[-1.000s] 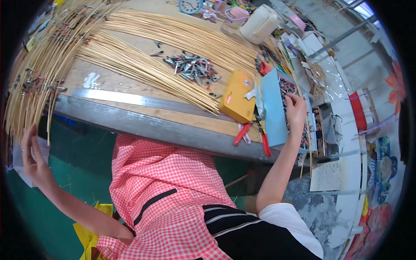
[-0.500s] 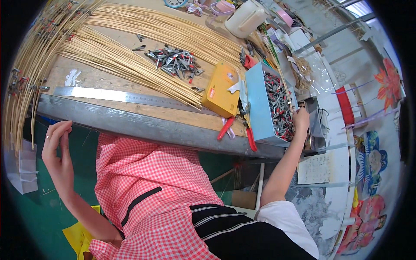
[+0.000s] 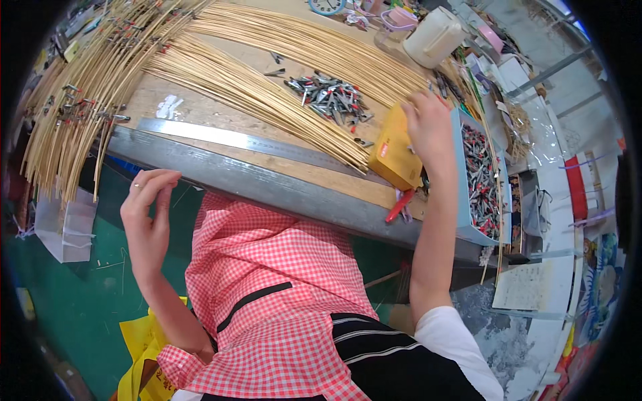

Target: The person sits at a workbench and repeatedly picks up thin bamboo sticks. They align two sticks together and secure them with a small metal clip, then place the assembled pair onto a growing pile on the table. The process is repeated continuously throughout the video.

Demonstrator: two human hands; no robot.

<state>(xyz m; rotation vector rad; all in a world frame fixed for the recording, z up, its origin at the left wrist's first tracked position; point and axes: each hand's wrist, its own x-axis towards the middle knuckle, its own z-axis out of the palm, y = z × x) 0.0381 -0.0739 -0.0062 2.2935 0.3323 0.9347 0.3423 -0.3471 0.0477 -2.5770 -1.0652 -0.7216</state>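
My left hand (image 3: 148,208) hangs in front of the bench's dark front edge. Its fingers are loosely bent, the thumb stands a little apart, and no object shows in it. Over the yellow box (image 3: 391,152) is my right hand (image 3: 430,130), fingers curled and thumb close to them; whatever it may hold is hidden. To its right stands a light blue box (image 3: 461,200) full of small metal clips (image 3: 483,184) with red and dark tips. More such clips (image 3: 328,99) lie heaped on the bench. Red-handled pliers (image 3: 401,205) rest below the yellow box.
Bundles of thin bamboo sticks (image 3: 261,100) stretch across the bench. Clipped sticks (image 3: 73,127) overhang its left end. A steel ruler (image 3: 234,139) lies along the front edge (image 3: 221,177). At the back stand a cream jug (image 3: 435,37) and a round clock (image 3: 326,5).
My right hand has left the clip box and moved left and farther over the bench, above the yellow box. My left hand keeps nearly the same pose. The view has shifted left.
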